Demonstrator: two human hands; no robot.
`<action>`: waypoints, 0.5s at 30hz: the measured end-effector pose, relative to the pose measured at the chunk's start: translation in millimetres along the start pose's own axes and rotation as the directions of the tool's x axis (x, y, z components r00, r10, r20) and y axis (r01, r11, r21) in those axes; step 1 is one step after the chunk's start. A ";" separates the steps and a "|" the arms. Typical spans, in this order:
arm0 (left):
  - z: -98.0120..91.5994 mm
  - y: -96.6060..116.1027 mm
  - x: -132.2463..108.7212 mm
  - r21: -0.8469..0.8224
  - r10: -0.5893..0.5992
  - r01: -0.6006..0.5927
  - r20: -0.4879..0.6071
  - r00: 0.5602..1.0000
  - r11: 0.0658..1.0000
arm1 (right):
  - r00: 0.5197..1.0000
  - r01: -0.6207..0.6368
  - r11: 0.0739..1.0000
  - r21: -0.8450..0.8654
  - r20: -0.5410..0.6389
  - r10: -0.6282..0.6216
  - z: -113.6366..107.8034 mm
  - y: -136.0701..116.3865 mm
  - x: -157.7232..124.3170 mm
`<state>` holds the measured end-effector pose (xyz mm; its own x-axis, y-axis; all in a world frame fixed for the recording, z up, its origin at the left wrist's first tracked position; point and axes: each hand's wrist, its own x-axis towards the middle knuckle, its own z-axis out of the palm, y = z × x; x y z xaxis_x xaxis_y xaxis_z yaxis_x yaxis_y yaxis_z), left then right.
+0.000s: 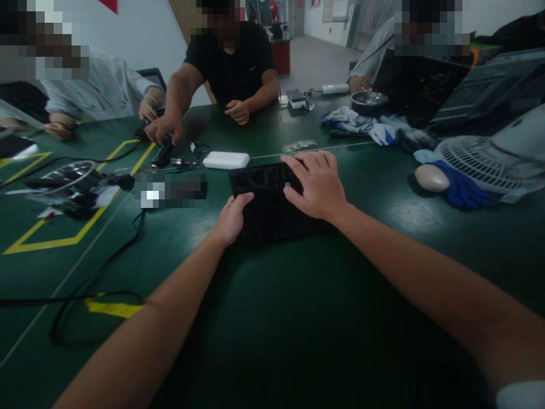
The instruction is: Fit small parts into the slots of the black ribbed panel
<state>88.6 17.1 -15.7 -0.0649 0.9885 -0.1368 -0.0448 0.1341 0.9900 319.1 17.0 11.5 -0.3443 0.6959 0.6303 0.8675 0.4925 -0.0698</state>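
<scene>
A flat black pouch with a small round silvery snap lies on the green table in front of me. My left hand grips its left edge, thumb on top and fingers hidden beneath or behind. Across the upper right part of the pouch rests my right hand, its fingers bent over the far edge and its thumb beside the snap. Just beyond the pouch sits a white power bank-like block.
A white fan, a blue glove and a pale egg-shaped object are at the right. Black cables run along the left. Across the table, a person's hand holds a dark tool. A metal bowl stands farther back.
</scene>
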 end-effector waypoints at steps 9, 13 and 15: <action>-0.5 -0.7 0.5 0.009 0.014 -0.014 -0.007 1.000 1.000 | 1.000 -0.008 1.000 0.007 0.013 0.007 -1.7 -0.1 0.2; 0.4 0.4 -1.3 0.028 0.027 -0.027 -0.004 1.000 0.999 | 1.000 -0.012 1.000 0.015 0.015 0.012 -1.5 -0.1 0.4; 0.7 0.6 -1.5 0.060 0.044 -0.043 -0.018 0.999 0.997 | 1.000 -0.013 1.000 0.016 0.012 0.013 -1.7 -0.2 0.4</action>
<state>89.4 15.7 -14.8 -0.0848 0.9920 -0.0936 0.0177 0.0954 0.9953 319.4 16.3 13.0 -0.3377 0.7084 0.6198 0.8659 0.4919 -0.0904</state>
